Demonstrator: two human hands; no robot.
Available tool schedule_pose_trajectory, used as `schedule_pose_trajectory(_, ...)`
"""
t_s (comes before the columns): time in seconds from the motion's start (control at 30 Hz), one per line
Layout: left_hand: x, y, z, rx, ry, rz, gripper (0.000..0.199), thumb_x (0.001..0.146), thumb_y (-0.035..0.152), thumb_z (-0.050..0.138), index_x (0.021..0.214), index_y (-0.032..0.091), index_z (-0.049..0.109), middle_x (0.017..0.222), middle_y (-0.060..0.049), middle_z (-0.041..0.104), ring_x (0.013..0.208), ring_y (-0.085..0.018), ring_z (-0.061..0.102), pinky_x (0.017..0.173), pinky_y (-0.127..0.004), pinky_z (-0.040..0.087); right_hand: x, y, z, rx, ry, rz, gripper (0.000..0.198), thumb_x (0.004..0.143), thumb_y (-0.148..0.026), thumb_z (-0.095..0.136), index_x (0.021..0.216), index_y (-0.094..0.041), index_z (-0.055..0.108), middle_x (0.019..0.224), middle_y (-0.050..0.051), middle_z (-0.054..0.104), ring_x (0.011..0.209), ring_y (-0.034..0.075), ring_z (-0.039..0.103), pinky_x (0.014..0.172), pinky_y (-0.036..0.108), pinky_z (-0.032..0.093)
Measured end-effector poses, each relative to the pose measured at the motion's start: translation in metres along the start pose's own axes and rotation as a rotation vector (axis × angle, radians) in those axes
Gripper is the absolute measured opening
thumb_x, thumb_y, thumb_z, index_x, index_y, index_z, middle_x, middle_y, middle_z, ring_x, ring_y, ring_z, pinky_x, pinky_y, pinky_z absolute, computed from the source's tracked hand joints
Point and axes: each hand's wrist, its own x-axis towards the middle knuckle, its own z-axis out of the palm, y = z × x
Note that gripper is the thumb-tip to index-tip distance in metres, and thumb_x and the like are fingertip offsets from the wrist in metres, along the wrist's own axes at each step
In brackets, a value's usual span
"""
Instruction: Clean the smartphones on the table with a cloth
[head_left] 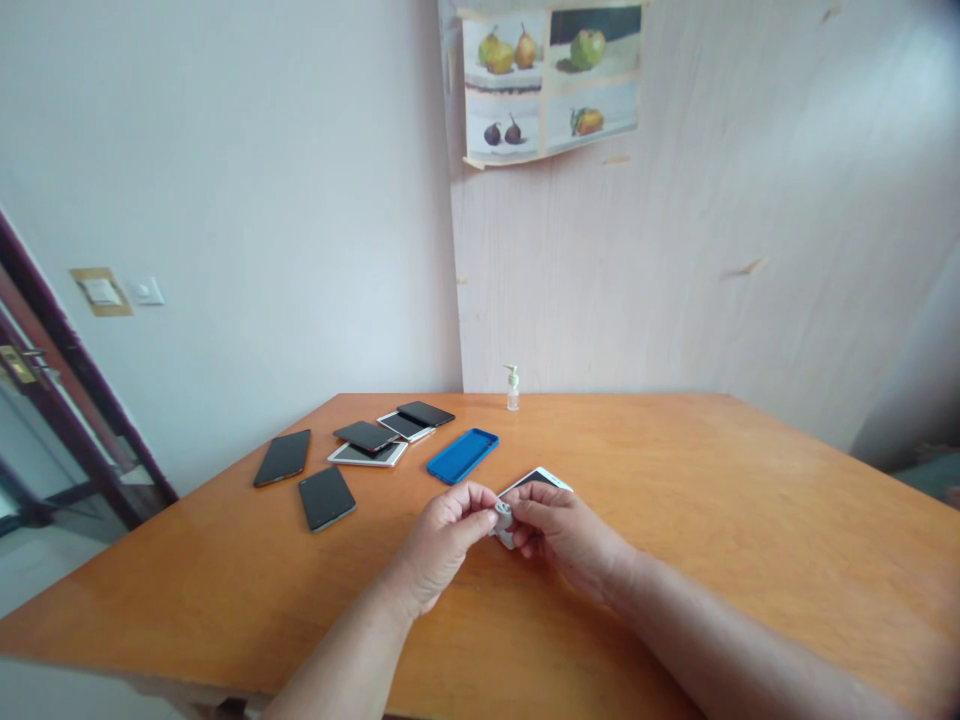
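Observation:
Both hands meet near the middle of the table, pinching a small light-grey rolled piece (503, 514) whose exact kind I cannot make out. My left hand (442, 545) has thumb and forefinger closed on its left side. My right hand (566, 535) grips the same piece from the right, with its other fingers curled below. Just behind and under the fingers lies a white phone (553, 478) with a dark screen, mostly covered by my hands. Beyond my left hand rests an empty blue phone case (463, 456), its open side up.
Several phones lie at the left, among them a dark one (327, 498), another (283, 458) and a black one (365, 435) resting on a white one (390, 455). A small pump bottle (513, 388) stands upright by the table's (675, 450) back edge, before the wall.

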Motion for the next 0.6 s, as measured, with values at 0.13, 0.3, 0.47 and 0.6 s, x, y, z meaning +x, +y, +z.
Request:
schedule_pose_trajectory(0.13, 0.0007, -0.0011, -0.001, -0.079, -0.013, 0.005, 0.015, 0.085, 0.029, 0.065, 0.091, 0.018, 0.057, 0.084, -0.002, 0.063, 0.08, -0.016, 0.056, 0.08, -0.03, 0.042, -0.0011, -0.0019, 0.0, 0.116, -0.122, 0.05, 0.03, 0.075, -0.035, 0.078, 0.096, -0.017, 0.066, 0.075, 0.001, 0.066, 0.059, 0.009, 0.054, 0.053, 0.021, 0.039)
schedule_pose_trajectory(0.3, 0.0024, -0.005, -0.0032, -0.015, 0.083, 0.025, 0.024, 0.082, 0.033, 0.07, 0.094, 0.02, 0.054, 0.084, 0.001, 0.059, 0.082, -0.015, 0.055, 0.08, -0.029, 0.042, -0.0015, -0.0028, 0.0, 0.075, -0.11, -0.006, 0.031, 0.074, -0.042, 0.081, 0.08, -0.017, 0.064, 0.071, 0.001, 0.064, 0.061, 0.01, 0.056, 0.055, 0.022, 0.041)
schedule_pose_trajectory(0.47, 0.0031, -0.0061, -0.0028, 0.152, 0.12, 0.025, 0.024, 0.085, 0.039, 0.067, 0.082, 0.019, 0.055, 0.076, 0.002, 0.059, 0.076, -0.014, 0.055, 0.074, -0.027, 0.042, -0.0008, -0.0029, 0.001, -0.064, -0.051, -0.116, 0.034, 0.078, -0.048, 0.076, 0.078, -0.018, 0.061, 0.067, 0.001, 0.064, 0.059, 0.012, 0.055, 0.056, 0.025, 0.042)
schedule_pose_trajectory(0.6, 0.0013, -0.0018, 0.001, 0.024, -0.01, -0.012, 0.017, 0.089, 0.035, 0.061, 0.091, 0.018, 0.061, 0.082, -0.002, 0.069, 0.083, -0.019, 0.064, 0.083, -0.032, 0.047, 0.0, -0.0019, 0.0023, -0.148, -0.023, -0.152, 0.037, 0.079, -0.052, 0.073, 0.079, -0.018, 0.058, 0.065, 0.001, 0.064, 0.058, 0.012, 0.055, 0.057, 0.026, 0.041)
